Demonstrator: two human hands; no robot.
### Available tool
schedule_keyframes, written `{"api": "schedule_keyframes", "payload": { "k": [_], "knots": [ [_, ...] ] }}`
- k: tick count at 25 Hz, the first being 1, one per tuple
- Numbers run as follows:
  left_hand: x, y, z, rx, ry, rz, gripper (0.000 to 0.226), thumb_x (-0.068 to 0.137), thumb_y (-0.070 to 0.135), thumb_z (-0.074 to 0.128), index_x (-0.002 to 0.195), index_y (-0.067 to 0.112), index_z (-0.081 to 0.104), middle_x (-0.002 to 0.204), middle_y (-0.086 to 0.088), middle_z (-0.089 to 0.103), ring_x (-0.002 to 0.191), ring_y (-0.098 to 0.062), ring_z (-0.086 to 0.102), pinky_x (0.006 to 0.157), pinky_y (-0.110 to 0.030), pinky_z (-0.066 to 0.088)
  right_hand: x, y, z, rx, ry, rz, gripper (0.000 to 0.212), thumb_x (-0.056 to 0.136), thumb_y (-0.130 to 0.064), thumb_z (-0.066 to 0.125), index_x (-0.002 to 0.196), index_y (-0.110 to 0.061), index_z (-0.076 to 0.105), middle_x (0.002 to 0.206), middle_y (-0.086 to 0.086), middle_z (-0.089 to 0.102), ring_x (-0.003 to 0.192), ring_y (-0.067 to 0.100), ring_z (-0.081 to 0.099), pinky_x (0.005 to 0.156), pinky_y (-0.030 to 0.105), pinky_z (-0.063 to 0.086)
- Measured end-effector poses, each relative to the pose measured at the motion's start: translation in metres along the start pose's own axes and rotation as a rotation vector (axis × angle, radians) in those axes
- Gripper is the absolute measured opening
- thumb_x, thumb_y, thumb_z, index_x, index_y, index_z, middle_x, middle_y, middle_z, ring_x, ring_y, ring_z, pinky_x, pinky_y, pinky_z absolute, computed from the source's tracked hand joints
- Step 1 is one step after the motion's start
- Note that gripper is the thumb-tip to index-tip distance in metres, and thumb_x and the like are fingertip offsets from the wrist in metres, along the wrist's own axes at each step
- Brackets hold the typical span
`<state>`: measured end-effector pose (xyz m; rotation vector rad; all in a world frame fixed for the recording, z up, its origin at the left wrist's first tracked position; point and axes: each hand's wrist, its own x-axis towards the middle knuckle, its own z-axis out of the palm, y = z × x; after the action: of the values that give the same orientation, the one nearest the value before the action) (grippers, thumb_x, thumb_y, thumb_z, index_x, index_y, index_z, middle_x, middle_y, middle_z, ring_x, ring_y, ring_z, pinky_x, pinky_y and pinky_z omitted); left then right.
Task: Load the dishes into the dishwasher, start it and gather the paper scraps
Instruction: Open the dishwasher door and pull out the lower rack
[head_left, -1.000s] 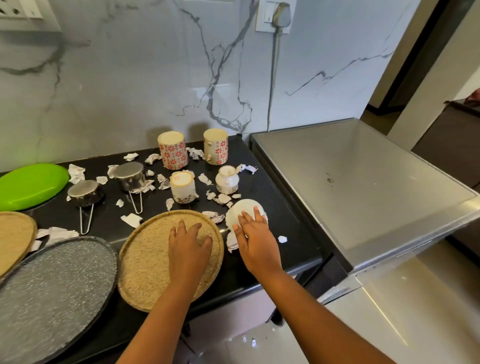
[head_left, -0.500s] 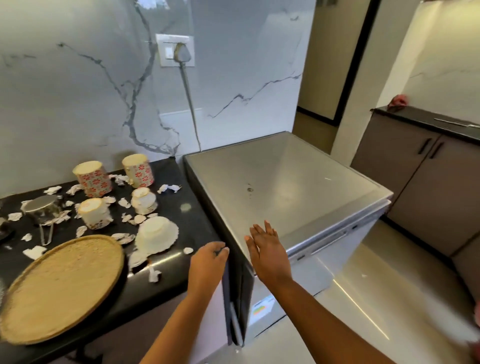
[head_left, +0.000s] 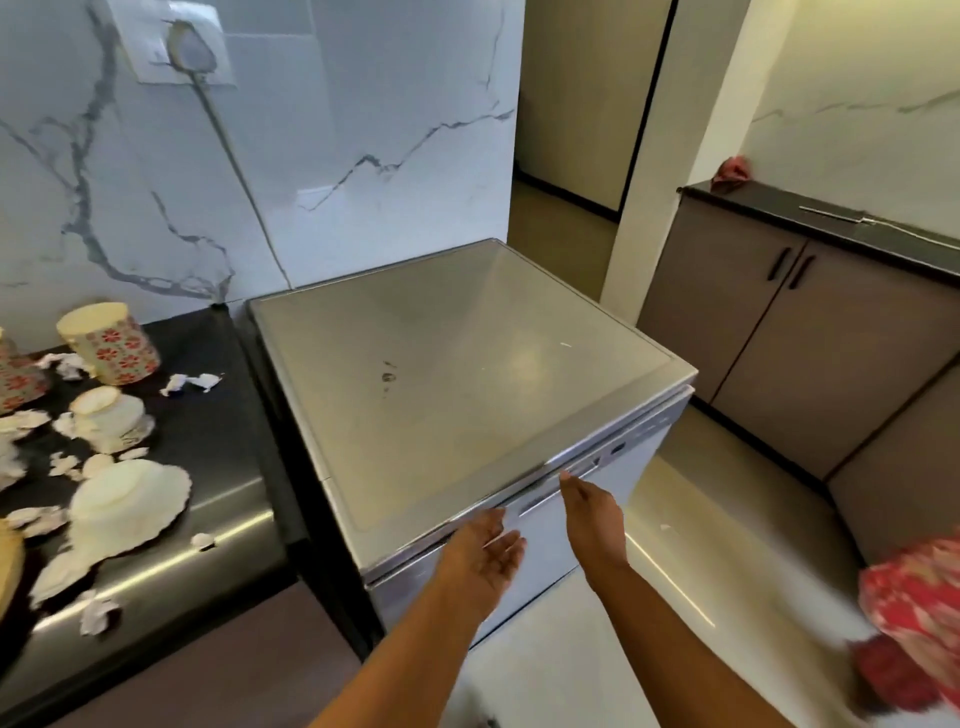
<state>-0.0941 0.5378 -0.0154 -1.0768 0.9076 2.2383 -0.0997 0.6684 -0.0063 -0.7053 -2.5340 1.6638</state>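
The silver dishwasher (head_left: 457, 374) stands to the right of the black counter (head_left: 218, 447), its door closed. My left hand (head_left: 483, 556) is palm up with straight fingers just below the door's top edge. My right hand (head_left: 589, 512) is beside it, fingers straight, fingertips at the handle recess (head_left: 550, 496). Neither holds anything. On the counter sit an upturned white scalloped bowl (head_left: 130, 501), a small white cup (head_left: 109, 410), two floral mugs (head_left: 106, 343) and several torn paper scraps (head_left: 189, 382).
A marble wall with a socket and cord (head_left: 182, 49) rises behind. A brown cabinet (head_left: 810, 322) with a black top stands on the right. A red patterned cloth (head_left: 914, 618) is at the right edge. Pale floor lies in front of the dishwasher.
My view has swung right from the counter to the dishwasher. Both hands left the woven plate and white bowl and moved to the front top edge of the dishwasher door.
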Motion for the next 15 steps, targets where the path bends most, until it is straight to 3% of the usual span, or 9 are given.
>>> {"api": "schedule_keyframes", "payload": {
  "k": [3,6,9,12,15],
  "knots": [
    [0.031,-0.01,0.034,-0.156,-0.033,-0.022,0.015,0.079,0.007,0.067,0.08,0.002,0.052,0.079,-0.019,0.057,0.068,-0.028,0.057,0.053,-0.028,0.056,0.046,0.007,-0.013,0.334,-0.038,0.318,0.042,0.093,-0.037,0.052,0.109,0.001,0.06,0.1,0.014,0.067,0.094,0.028,0.064,0.092,0.042,0.048],
    [0.061,-0.018,0.062,-0.319,-0.002,-0.007,0.011,0.077,0.003,0.068,0.077,0.002,0.056,0.072,-0.015,0.057,0.064,-0.023,0.055,0.057,-0.026,0.055,0.092,0.014,-0.025,0.53,-0.109,0.505,0.041,0.089,-0.036,0.06,0.109,-0.001,0.051,0.103,0.019,0.061,0.094,0.033,0.063,0.09,0.042,0.05],
    [0.082,-0.027,0.083,-0.421,0.01,0.01,0.008,0.079,-0.004,0.058,0.073,0.002,0.059,0.073,-0.012,0.059,0.065,-0.02,0.057,0.061,-0.023,0.053,0.122,0.016,-0.025,0.718,-0.172,0.6,0.03,0.088,-0.027,0.062,0.101,-0.002,0.052,0.094,0.019,0.058,0.086,0.034,0.059,0.085,0.044,0.049],
    [0.098,-0.032,0.095,-0.515,0.076,0.05,0.015,0.08,-0.01,0.051,0.074,0.001,0.059,0.065,-0.011,0.065,0.071,-0.022,0.058,0.07,-0.025,0.054,0.141,0.02,-0.018,0.97,-0.195,0.621,0.018,0.08,-0.011,0.062,0.096,-0.003,0.059,0.089,0.015,0.058,0.088,0.032,0.057,0.093,0.045,0.047],
    [0.105,-0.035,0.096,-0.565,0.124,0.112,0.021,0.079,-0.014,0.048,0.072,-0.002,0.063,0.058,-0.01,0.068,0.068,-0.023,0.062,0.076,-0.029,0.053,0.144,0.029,-0.015,1.073,-0.266,0.627,0.013,0.067,-0.012,0.067,0.077,-0.006,0.062,0.078,0.012,0.06,0.079,0.028,0.059,0.093,0.044,0.048]
  ]
}}
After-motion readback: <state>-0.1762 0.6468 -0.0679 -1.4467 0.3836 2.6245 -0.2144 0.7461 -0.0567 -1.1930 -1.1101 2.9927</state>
